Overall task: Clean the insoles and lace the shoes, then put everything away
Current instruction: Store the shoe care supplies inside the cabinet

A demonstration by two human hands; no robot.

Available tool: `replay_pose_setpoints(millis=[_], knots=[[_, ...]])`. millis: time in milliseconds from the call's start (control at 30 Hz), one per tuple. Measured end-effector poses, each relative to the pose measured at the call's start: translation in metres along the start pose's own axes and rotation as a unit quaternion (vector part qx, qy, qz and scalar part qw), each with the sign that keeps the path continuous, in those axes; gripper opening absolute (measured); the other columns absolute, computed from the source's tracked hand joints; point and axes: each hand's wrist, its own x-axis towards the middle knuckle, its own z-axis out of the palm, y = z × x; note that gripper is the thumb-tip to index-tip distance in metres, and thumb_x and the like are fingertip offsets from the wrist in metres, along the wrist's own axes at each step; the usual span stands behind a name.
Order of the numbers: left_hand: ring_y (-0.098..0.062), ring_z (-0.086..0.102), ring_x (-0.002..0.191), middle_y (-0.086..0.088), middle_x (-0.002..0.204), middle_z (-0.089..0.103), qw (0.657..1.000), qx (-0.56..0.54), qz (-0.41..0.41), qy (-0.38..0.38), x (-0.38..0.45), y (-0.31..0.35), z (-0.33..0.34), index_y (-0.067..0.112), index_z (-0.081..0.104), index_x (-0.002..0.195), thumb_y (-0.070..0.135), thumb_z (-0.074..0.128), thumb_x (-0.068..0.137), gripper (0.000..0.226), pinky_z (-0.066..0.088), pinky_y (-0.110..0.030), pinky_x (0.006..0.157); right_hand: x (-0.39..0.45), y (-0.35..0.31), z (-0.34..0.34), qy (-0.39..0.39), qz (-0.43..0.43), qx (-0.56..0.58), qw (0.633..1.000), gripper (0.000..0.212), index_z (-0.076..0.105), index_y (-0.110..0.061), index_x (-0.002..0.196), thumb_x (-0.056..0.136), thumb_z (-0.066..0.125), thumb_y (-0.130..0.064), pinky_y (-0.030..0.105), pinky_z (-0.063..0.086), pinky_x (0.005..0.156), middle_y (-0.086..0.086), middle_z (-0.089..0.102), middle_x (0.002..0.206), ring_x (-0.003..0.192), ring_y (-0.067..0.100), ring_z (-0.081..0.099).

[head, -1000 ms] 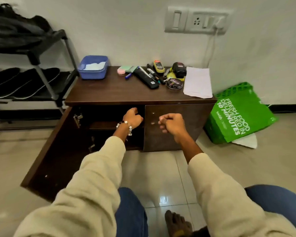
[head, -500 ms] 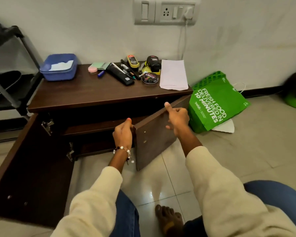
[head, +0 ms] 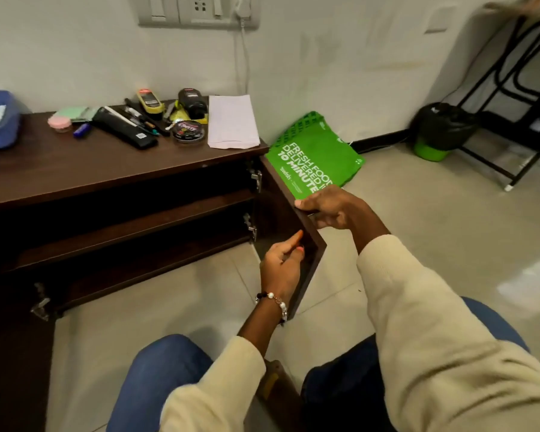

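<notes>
The right hand (head: 328, 210) has its grip pinched over the top edge of the dark brown wooden right cabinet door (head: 289, 226), thumb on the inner side, fingers curled behind. The left hand (head: 281, 263) is at 7 o'clock from it, fingers loosely curled against the door's inner face, forefinger pointing up, holding nothing.

A second ago this door was shut and both hands were at its seam; half a second ago it was part open; now it stands swung wide toward the green printed carrier bag (head: 315, 160) at 12 o'clock of the right hand. Both doors being open, the dark shelves (head: 131, 226) at 9 o'clock lie exposed, likely for putting things away.

No shoes or insoles show. The round black polish tin (head: 188, 131) and other small items sit on the brown counter (head: 91, 163) at 10 o'clock.
</notes>
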Motion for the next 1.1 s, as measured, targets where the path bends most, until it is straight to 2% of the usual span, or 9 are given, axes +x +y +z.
replay_pose_setpoints(millis=[33, 100, 267, 400, 533, 733, 800, 967, 1100], knots=[[0.003, 0.057, 0.093, 0.003, 0.116, 0.061, 1.0, 0.013, 0.003, -0.005, 0.0, 0.0, 0.006, 0.023, 0.062, 0.126, 0.007, 0.054, 0.092, 0.039, 0.044, -0.005, 0.086, -0.002, 0.003, -0.009, -0.005, 0.001, 0.006, 1.0, 0.005, 0.065, -0.003, 0.086, 0.086, 0.067, -0.008, 0.023, 0.052, 0.048, 0.005, 0.069, 0.069, 0.053, 0.012, 0.065], [0.004, 0.053, 0.092, 0.002, 0.121, 0.056, 0.999, 0.029, 0.012, -0.019, 0.001, 0.0, 0.02, 0.021, 0.058, 0.131, -0.003, 0.051, 0.09, 0.048, 0.038, 0.002, 0.08, -0.004, 0.011, -0.024, -0.001, -0.001, 0.021, 1.0, 0.003, 0.065, -0.005, 0.085, 0.087, 0.064, -0.006, 0.019, 0.051, 0.047, 0.002, 0.068, 0.066, 0.054, 0.009, 0.064], [-0.014, 0.057, 0.096, -0.003, 0.123, 0.059, 0.997, 0.036, -0.008, -0.065, 0.01, -0.005, 0.032, 0.021, 0.055, 0.134, -0.012, 0.045, 0.086, 0.06, 0.044, -0.015, 0.087, -0.003, 0.02, -0.041, 0.02, -0.006, 0.039, 0.999, 0.003, 0.066, -0.005, 0.086, 0.087, 0.064, -0.007, 0.025, 0.056, 0.059, 0.005, 0.067, 0.077, 0.071, 0.015, 0.062], [-0.013, 0.055, 0.083, 0.006, 0.097, 0.065, 0.993, 0.061, -0.038, -0.094, 0.023, 0.002, 0.01, 0.027, 0.057, 0.132, -0.005, 0.047, 0.09, 0.053, 0.048, -0.025, 0.07, 0.0, 0.013, -0.041, 0.036, 0.009, -0.032, 0.999, 0.008, 0.063, -0.009, 0.086, 0.087, 0.067, -0.015, 0.032, 0.05, 0.066, 0.007, 0.065, 0.081, 0.07, 0.019, 0.06], [-0.015, 0.065, 0.08, -0.001, 0.109, 0.067, 0.999, 0.035, -0.03, -0.027, 0.05, 0.035, -0.031, 0.014, 0.064, 0.118, 0.001, 0.048, 0.095, 0.031, 0.052, -0.029, 0.067, 0.012, -0.014, -0.025, 0.102, -0.043, -0.113, 0.987, 0.012, 0.062, -0.004, 0.083, 0.088, 0.066, -0.014, 0.031, 0.049, 0.06, 0.011, 0.063, 0.079, 0.063, 0.021, 0.057], [-0.008, 0.059, 0.053, -0.002, 0.079, 0.068, 0.99, 0.063, 0.04, 0.119, 0.11, 0.106, -0.108, 0.008, 0.068, 0.099, 0.002, 0.05, 0.094, 0.02, 0.049, -0.022, 0.053, 0.041, -0.085, 0.006, 0.121, -0.2, -0.104, 0.967, 0.013, 0.065, -0.007, 0.075, 0.084, 0.069, -0.016, 0.027, 0.048, 0.053, 0.009, 0.065, 0.072, 0.059, 0.017, 0.056], [-0.009, 0.058, 0.054, -0.002, 0.078, 0.068, 0.981, 0.103, 0.062, 0.15, 0.127, 0.125, -0.13, 0.009, 0.068, 0.095, 0.003, 0.052, 0.094, 0.018, 0.048, -0.018, 0.049, 0.055, -0.102, 0.02, 0.129, -0.235, -0.114, 0.957, 0.013, 0.066, -0.01, 0.072, 0.082, 0.071, -0.017, 0.029, 0.049, 0.056, 0.008, 0.065, 0.072, 0.06, 0.016, 0.056], [-0.018, 0.066, 0.08, -0.005, 0.084, 0.072, 0.929, 0.266, 0.131, 0.223, 0.162, 0.148, -0.174, 0.017, 0.073, 0.085, 0.01, 0.067, 0.086, 0.01, 0.054, -0.031, 0.082, 0.1, -0.124, 0.049, 0.203, -0.248, -0.209, 0.924, 0.033, 0.069, 0.007, 0.091, 0.078, 0.075, -0.022, 0.037, 0.05, 0.08, 0.023, 0.07, 0.095, 0.087, 0.03, 0.066], [-0.013, 0.062, 0.083, -0.006, 0.09, 0.073, 0.881, 0.375, 0.154, 0.244, 0.192, 0.16, -0.181, 0.011, 0.074, 0.096, 0.016, 0.069, 0.084, 0.014, 0.043, -0.02, 0.083, 0.137, -0.131, 0.062, 0.221, -0.183, -0.209, 0.935, 0.053, 0.058, 0.002, 0.114, 0.078, 0.075, -0.033, 0.033, 0.045, 0.086, 0.019, 0.061, 0.119, 0.112, 0.033, 0.056]])
